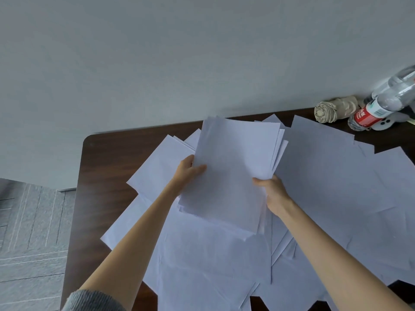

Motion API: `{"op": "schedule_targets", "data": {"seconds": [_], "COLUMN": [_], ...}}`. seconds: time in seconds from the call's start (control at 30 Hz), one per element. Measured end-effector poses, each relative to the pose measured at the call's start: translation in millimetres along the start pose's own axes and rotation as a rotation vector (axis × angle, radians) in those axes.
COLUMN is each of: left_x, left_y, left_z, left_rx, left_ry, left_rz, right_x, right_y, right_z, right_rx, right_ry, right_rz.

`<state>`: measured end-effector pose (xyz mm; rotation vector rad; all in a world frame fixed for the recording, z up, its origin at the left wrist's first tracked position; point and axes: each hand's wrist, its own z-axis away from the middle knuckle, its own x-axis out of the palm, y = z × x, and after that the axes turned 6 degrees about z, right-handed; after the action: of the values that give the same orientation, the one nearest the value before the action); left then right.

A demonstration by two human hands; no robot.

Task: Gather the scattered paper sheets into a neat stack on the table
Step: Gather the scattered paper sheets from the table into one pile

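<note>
A bundle of white paper sheets [231, 173] is held above the dark wooden table [101, 171], its edges uneven at the upper right. My left hand [189, 170] grips the bundle's left edge, thumb on top. My right hand [270, 190] grips its right edge from the side. Several loose white sheets [332, 176] lie scattered and overlapping over most of the table, under and around the bundle.
At the table's far right corner stand a clear plastic bottle with a red label [377, 108], a crumpled beige cloth [334, 110] and a small white object [226, 126]. A pale wall runs behind the table. Grey floor [29, 232] lies past the left edge.
</note>
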<state>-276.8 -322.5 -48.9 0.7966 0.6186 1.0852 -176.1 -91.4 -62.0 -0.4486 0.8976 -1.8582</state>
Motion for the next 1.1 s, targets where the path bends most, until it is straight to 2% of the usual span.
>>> {"op": "schedule_targets", "data": {"seconds": [0.13,0.23,0.37,0.53,0.6,0.67,0.77,0.97,1.03,1.1], "left_x": [-14,-21,-27,-23,-19,-18,-18,-25,-33,-38], "left_y": [-2,4,3,-5,-9,-19,-38,-77,-87,-97], "left_z": [18,38,56,70,76,79,90,125,137,151], "left_rx": [-0.012,-0.059,-0.106,-0.170,-0.192,-0.140,-0.083,-0.080,-0.078,-0.084], "left_ry": [-0.091,-0.160,-0.312,-0.350,-0.294,-0.201,-0.026,0.270,0.392,0.440], "left_rz": [0.350,0.538,0.593,0.607,0.576,0.546,0.631,0.761,0.707,0.600], "right_x": [-23,-33,-31,-19,-15,-14,-12,0,3,6], "right_y": [-17,-28,-41,-38,-38,-35,-31,-23,-21,-20], "right_z": [8,14,21,23,27,25,25,34,30,28], "right_rx": [-0.038,0.098,0.216,0.142,0.098,0.081,0.007,-0.242,-0.299,-0.332], "right_ry": [-0.283,-0.495,-0.617,-0.655,-0.670,-0.624,-0.599,-0.579,-0.604,-0.619], "right_rz": [0.101,0.192,0.297,0.403,0.429,0.438,0.519,0.776,0.887,0.986]}}
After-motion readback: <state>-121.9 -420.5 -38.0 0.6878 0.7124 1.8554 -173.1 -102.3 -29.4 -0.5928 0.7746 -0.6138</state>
